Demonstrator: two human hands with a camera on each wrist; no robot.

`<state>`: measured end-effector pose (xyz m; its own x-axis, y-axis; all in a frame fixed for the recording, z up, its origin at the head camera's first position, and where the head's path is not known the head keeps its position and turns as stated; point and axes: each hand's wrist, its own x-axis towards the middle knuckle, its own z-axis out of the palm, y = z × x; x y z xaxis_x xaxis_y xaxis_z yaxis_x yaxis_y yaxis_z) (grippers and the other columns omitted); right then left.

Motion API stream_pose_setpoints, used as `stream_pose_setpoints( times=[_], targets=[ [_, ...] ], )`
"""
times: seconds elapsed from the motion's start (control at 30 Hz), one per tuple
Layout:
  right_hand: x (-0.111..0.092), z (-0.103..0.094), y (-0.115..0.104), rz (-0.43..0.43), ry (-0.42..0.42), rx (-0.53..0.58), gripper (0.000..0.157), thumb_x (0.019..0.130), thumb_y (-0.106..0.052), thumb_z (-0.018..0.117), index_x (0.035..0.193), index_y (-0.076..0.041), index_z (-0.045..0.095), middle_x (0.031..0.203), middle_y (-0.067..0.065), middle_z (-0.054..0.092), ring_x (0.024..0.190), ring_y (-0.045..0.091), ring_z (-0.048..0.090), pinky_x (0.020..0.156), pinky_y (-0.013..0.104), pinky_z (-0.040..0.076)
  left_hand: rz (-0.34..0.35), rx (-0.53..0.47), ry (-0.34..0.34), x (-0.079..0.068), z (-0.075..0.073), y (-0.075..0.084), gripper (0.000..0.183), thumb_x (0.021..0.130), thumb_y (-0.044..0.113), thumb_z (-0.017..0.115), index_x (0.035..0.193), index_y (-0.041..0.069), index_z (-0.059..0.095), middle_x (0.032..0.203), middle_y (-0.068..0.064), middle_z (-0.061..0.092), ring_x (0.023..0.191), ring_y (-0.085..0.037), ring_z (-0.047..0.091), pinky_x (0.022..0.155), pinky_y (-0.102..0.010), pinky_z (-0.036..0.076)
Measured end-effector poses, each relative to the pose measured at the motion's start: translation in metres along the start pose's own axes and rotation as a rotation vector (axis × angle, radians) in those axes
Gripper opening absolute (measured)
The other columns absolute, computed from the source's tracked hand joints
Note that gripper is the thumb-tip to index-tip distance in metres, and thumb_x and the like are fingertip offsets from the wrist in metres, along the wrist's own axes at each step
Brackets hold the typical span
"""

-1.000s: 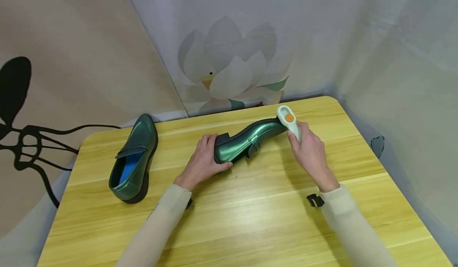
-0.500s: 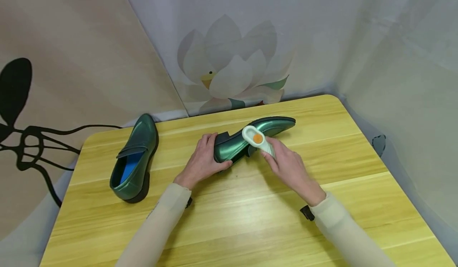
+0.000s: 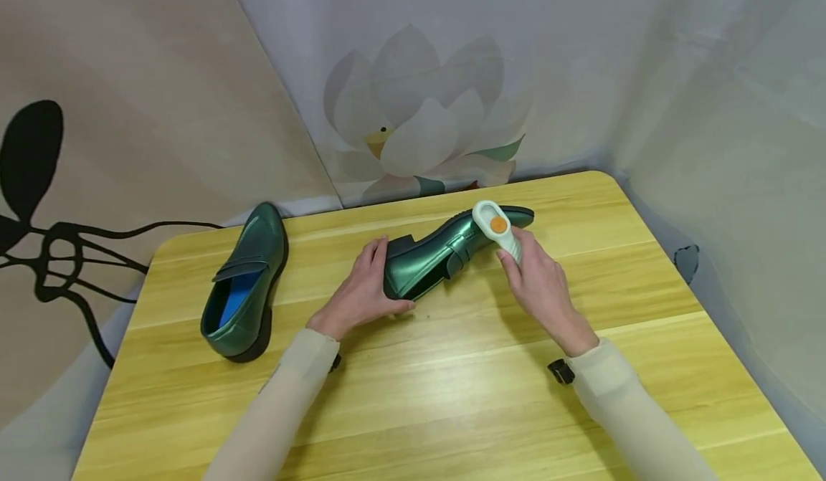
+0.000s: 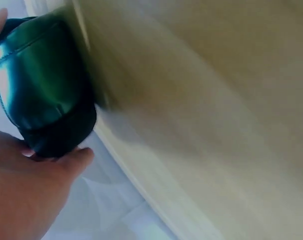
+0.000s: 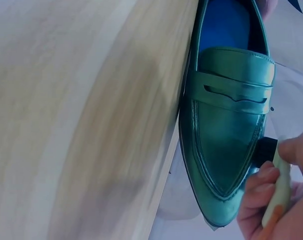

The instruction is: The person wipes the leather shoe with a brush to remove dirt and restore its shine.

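Observation:
A metallic green loafer [image 3: 429,262] lies on its side on the table, toe to the right. My left hand [image 3: 358,289] grips its heel end, and the left wrist view shows fingers either side of the dark heel [image 4: 66,130]. A small brush [image 3: 495,224], with a pale handle and an orange spot, is held in my right hand [image 3: 545,289]. In the right wrist view its dark bristles [image 5: 265,150] meet the side of the shoe's upper near the toe. The loafer's blue insole [image 5: 224,27] shows there too.
A matching green loafer [image 3: 248,269] stands upright at the table's left, toe pointing to the back. The wooden table [image 3: 439,409] ends at a rounded back right corner, with a printed curtain [image 3: 548,72] hanging behind it.
The brush in my right hand has gone from the toe leftward to the shoe's middle, then part of the way back right. My left hand keeps its hold on the heel.

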<state>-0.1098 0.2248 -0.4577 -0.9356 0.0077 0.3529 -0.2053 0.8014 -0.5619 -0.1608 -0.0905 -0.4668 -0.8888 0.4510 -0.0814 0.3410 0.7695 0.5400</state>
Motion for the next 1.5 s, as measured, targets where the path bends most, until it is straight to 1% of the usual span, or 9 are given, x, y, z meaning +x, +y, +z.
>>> stream_pose_setpoints(
  times=[0.2, 0.4, 0.53, 0.67, 0.93, 1.03, 1.27, 1.37, 1.5],
  targets=[
    [-0.003, 0.002, -0.005, -0.013, -0.033, 0.038, 0.045, 0.106, -0.024, 0.061, 0.141, 0.002, 0.049, 0.109, 0.024, 0.067, 0.083, 0.037, 0.065, 0.065, 0.053, 0.053, -0.028, -0.058, 0.021, 0.002, 0.0, -0.001, 0.121, 0.077, 0.051, 0.087, 0.164, 0.003, 0.017, 0.158, -0.021, 0.031, 0.139, -0.037, 0.041, 0.112, -0.053, 0.041],
    [-0.016, 0.011, -0.02, -0.157, -0.111, 0.09, 0.044, 0.104, -0.021, 0.064, 0.139, 0.003, 0.051, 0.109, 0.019, 0.068, 0.082, 0.031, 0.063, 0.069, 0.05, 0.055, -0.118, -0.237, 0.042, 0.005, -0.003, 0.002, 0.112, 0.078, 0.053, 0.08, 0.163, 0.005, 0.024, 0.149, -0.02, 0.038, 0.125, -0.036, 0.049, 0.106, -0.055, 0.045],
    [-0.016, 0.012, -0.023, -0.214, -0.082, 0.059, 0.044, 0.102, -0.02, 0.067, 0.138, 0.001, 0.053, 0.112, 0.019, 0.068, 0.079, 0.031, 0.064, 0.064, 0.05, 0.055, -0.148, -0.302, 0.037, 0.004, -0.005, 0.003, 0.108, 0.079, 0.052, 0.078, 0.162, 0.006, 0.027, 0.147, -0.019, 0.04, 0.123, -0.036, 0.049, 0.107, -0.055, 0.044],
    [-0.007, 0.009, -0.014, -0.168, -0.057, 0.032, 0.043, 0.105, -0.023, 0.063, 0.14, 0.001, 0.053, 0.115, 0.021, 0.069, 0.081, 0.035, 0.066, 0.064, 0.052, 0.054, -0.179, -0.34, -0.007, -0.001, -0.008, 0.004, 0.104, 0.082, 0.053, 0.075, 0.163, 0.009, 0.027, 0.152, -0.019, 0.038, 0.125, -0.038, 0.048, 0.108, -0.058, 0.042],
    [0.006, -0.001, 0.015, 0.046, 0.016, 0.007, 0.044, 0.109, -0.026, 0.054, 0.141, 0.005, 0.05, 0.098, 0.022, 0.064, 0.077, 0.037, 0.06, 0.061, 0.053, 0.047, -0.2, -0.375, -0.061, -0.008, -0.012, 0.007, 0.1, 0.084, 0.054, 0.072, 0.163, 0.013, 0.028, 0.155, -0.018, 0.037, 0.128, -0.039, 0.046, 0.11, -0.061, 0.04],
    [0.004, -0.001, 0.011, 0.041, 0.005, 0.035, 0.045, 0.11, -0.026, 0.053, 0.141, 0.006, 0.049, 0.1, 0.024, 0.065, 0.08, 0.038, 0.062, 0.065, 0.055, 0.05, -0.193, -0.367, -0.039, -0.009, -0.012, 0.011, 0.101, 0.083, 0.055, 0.074, 0.164, 0.015, 0.027, 0.156, -0.017, 0.036, 0.129, -0.038, 0.046, 0.111, -0.061, 0.039],
    [-0.009, -0.004, -0.009, 0.015, -0.061, 0.089, 0.047, 0.11, -0.032, 0.05, 0.143, 0.002, 0.05, 0.11, 0.022, 0.067, 0.089, 0.037, 0.064, 0.076, 0.056, 0.053, -0.104, -0.333, 0.06, -0.011, -0.01, 0.02, 0.107, 0.079, 0.052, 0.08, 0.163, 0.01, 0.029, 0.15, -0.015, 0.039, 0.126, -0.035, 0.048, 0.11, -0.057, 0.042],
    [-0.011, -0.009, -0.002, 0.015, -0.04, 0.064, 0.045, 0.11, -0.031, 0.051, 0.142, 0.002, 0.052, 0.105, 0.021, 0.068, 0.084, 0.036, 0.063, 0.071, 0.054, 0.052, -0.073, -0.307, 0.087, -0.012, -0.009, 0.021, 0.109, 0.077, 0.051, 0.082, 0.163, 0.01, 0.029, 0.152, -0.014, 0.038, 0.127, -0.034, 0.047, 0.108, -0.055, 0.043],
    [-0.008, -0.015, 0.012, 0.049, -0.003, 0.01, 0.046, 0.11, -0.032, 0.051, 0.14, 0.003, 0.054, 0.094, 0.018, 0.067, 0.071, 0.032, 0.06, 0.058, 0.047, 0.047, -0.03, -0.281, 0.112, -0.012, -0.01, 0.025, 0.11, 0.076, 0.052, 0.084, 0.162, 0.009, 0.031, 0.156, -0.014, 0.035, 0.133, -0.034, 0.044, 0.109, -0.056, 0.042]
  ],
)
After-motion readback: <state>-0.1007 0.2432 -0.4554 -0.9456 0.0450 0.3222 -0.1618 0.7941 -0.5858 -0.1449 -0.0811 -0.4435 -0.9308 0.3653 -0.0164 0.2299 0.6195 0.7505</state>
